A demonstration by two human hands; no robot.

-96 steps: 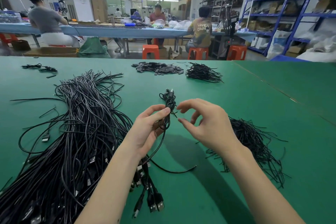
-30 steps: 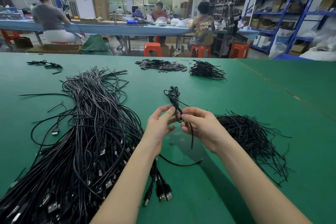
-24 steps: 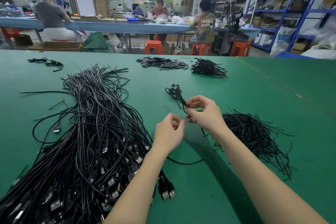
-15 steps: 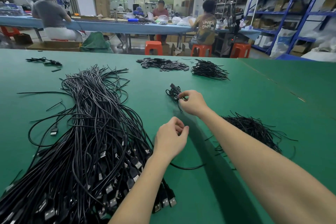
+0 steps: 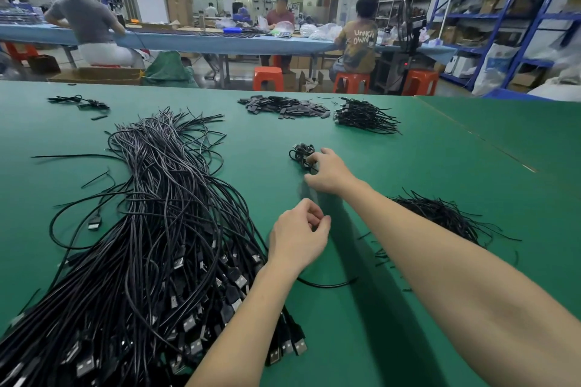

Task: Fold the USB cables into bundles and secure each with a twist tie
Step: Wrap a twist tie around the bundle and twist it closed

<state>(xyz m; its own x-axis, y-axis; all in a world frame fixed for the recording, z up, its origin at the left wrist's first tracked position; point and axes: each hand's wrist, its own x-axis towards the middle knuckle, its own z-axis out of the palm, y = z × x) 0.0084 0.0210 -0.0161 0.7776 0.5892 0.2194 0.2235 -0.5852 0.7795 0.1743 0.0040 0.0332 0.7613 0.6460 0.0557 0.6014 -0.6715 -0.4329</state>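
Tied bundle (image 5: 301, 154) now lies on the green table (image 5: 408, 166), centre of frame, put down there from mid-air between both hands a second ago; right hand (image 5: 330, 173) reaches over it, fingertips touching, whether it still pinches I can't tell. Left hand (image 5: 298, 237) has pulled back, loosely curled, holding nothing. Judging this cable done; next comes from the cable pile (image 5: 151, 229) lower left, ties (image 5: 446, 217) at right.
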